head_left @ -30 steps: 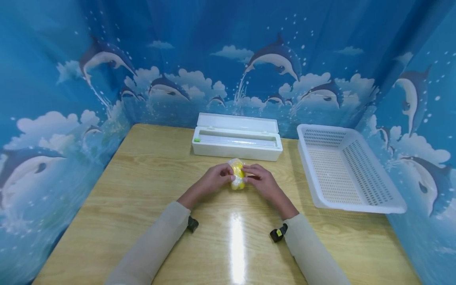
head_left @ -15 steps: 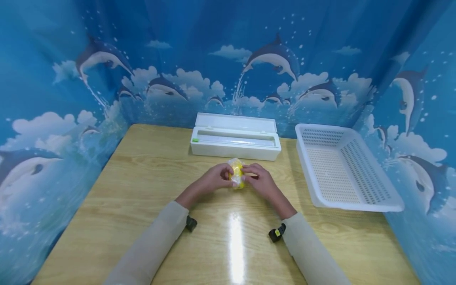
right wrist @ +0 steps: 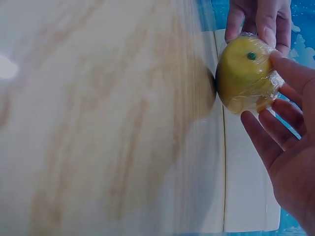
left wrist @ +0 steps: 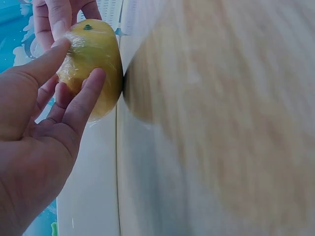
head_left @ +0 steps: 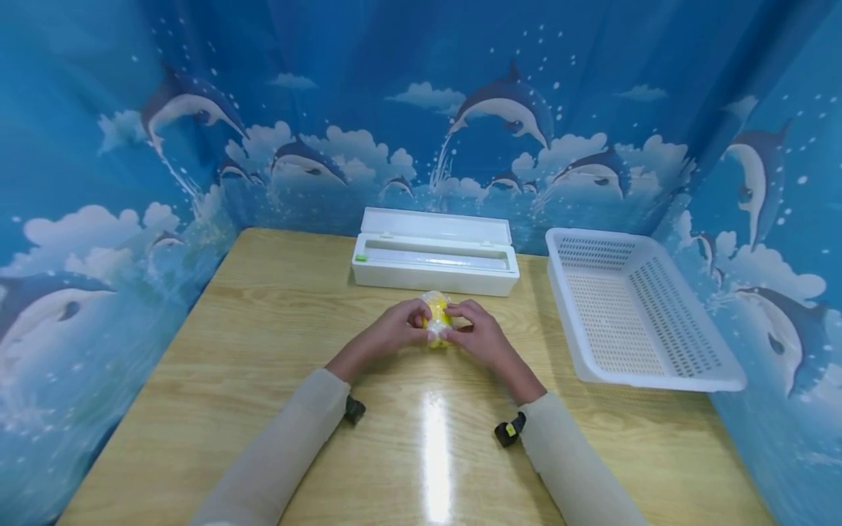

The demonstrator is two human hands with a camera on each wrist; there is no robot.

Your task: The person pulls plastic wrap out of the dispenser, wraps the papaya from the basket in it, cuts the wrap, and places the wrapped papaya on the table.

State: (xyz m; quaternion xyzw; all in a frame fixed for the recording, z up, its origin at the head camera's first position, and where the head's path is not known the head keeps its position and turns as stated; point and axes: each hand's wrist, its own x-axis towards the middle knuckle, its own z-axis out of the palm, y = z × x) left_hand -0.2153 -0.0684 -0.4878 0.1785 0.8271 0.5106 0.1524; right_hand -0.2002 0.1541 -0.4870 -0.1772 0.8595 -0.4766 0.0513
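A yellow fruit (head_left: 437,310) wrapped in clear cling film stands on the wooden table between both hands. Its small green stem end shows in both wrist views, and the film (right wrist: 273,81) is creased on its side. From the left, my left hand (head_left: 396,326) holds it with thumb and curved fingers (left wrist: 87,101). Opposite, my right hand (head_left: 482,332) grips its other side, the thumb (right wrist: 290,69) near the stem end. In the head view the fingers partly cover the fruit.
Just behind the hands stands a long white cling film box (head_left: 434,280) with its lid raised and a roll inside. A white perforated basket (head_left: 571,307) sits at the right. A dolphin-print curtain (head_left: 421,109) encloses the table (head_left: 263,351).
My right thumb has moved left along the near end of the fruit, closer to the left thumb. Both hands stay around the fruit in nearly the same place.
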